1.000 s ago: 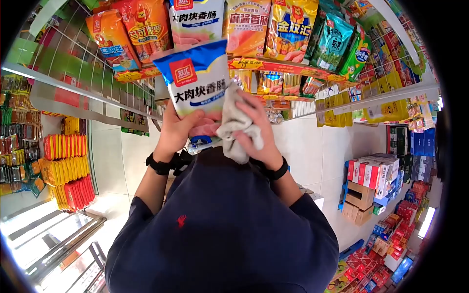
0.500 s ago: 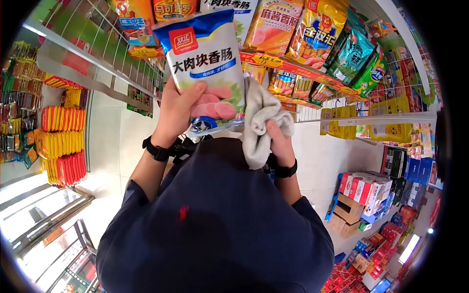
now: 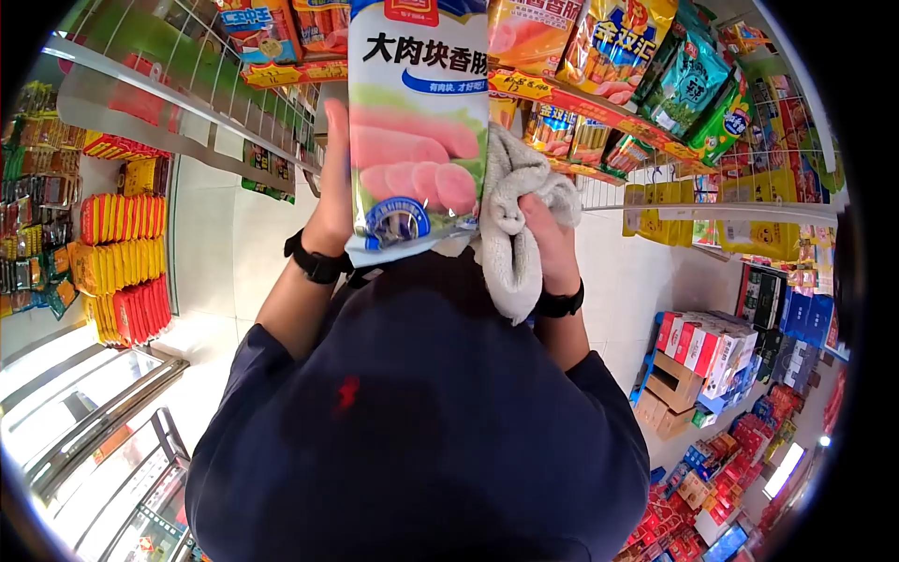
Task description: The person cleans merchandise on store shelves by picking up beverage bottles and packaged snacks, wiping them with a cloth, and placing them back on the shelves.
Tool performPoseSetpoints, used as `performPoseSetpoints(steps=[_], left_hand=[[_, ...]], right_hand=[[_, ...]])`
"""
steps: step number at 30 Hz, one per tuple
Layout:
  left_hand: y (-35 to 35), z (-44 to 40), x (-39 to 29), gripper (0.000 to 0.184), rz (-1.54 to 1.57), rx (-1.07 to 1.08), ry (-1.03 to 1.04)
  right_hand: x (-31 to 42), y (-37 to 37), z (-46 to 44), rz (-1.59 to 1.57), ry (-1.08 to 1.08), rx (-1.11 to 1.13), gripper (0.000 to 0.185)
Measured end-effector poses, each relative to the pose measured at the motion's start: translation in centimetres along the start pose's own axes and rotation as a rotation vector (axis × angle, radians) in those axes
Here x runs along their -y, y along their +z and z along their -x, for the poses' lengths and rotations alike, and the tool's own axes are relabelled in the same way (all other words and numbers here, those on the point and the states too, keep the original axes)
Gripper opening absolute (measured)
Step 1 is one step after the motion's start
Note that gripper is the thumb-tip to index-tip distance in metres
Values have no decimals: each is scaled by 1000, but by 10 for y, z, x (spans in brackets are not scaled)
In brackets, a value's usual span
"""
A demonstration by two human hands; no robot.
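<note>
A large blue-and-white packet of sausages [image 3: 417,122] is upright in front of me, its printed sausage slices facing the camera. My left hand [image 3: 330,201] supports it at the left edge, thumb pointing up along the side; the other fingers are hidden behind the packet. My right hand [image 3: 554,245] grips a light grey cloth [image 3: 513,253], bunched and hanging down, against the packet's right edge.
A shelf rack with a red price strip [image 3: 599,110] stands ahead, carrying several snack bags such as a yellow one [image 3: 618,47]. A wire panel [image 3: 187,94] is at the left. Stacked cartons [image 3: 698,361] sit on the floor to the right.
The packet has straightened from a tilt and come closer to the camera. My left thumb has moved off its front to its side. The cloth and right hand have shifted slightly right.
</note>
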State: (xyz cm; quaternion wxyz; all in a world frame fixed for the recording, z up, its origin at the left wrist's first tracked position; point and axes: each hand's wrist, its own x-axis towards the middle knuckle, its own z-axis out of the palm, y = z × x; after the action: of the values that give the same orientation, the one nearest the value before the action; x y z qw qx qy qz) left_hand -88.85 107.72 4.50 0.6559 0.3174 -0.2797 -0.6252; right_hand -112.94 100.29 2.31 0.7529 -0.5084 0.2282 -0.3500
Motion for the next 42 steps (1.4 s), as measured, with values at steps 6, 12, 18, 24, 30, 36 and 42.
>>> performPoseSetpoints(steps=[6, 12, 18, 24, 30, 36, 42], left_hand=[[0, -3, 11, 92, 238, -140, -15], [11, -9, 10, 83, 161, -55, -12], [32, -16, 27, 81, 136, -171, -74], [18, -12, 42, 82, -273, 203, 64], [17, -4, 45, 76, -142, 66, 98], [-14, 4, 28, 73, 36, -2, 94], [14, 6, 32, 95, 11, -26, -61]], right_hand=[[16, 10, 0, 86, 7, 24, 58], [44, 22, -4, 695, -302, -53, 56], [40, 57, -13, 1080, -730, 229, 62], [49, 46, -29, 1109, -799, 37, 63], [47, 35, -36, 1040, -689, -23, 57], [2, 8, -13, 728, -363, 107, 58], [-29, -17, -19, 168, -12, 33, 71]])
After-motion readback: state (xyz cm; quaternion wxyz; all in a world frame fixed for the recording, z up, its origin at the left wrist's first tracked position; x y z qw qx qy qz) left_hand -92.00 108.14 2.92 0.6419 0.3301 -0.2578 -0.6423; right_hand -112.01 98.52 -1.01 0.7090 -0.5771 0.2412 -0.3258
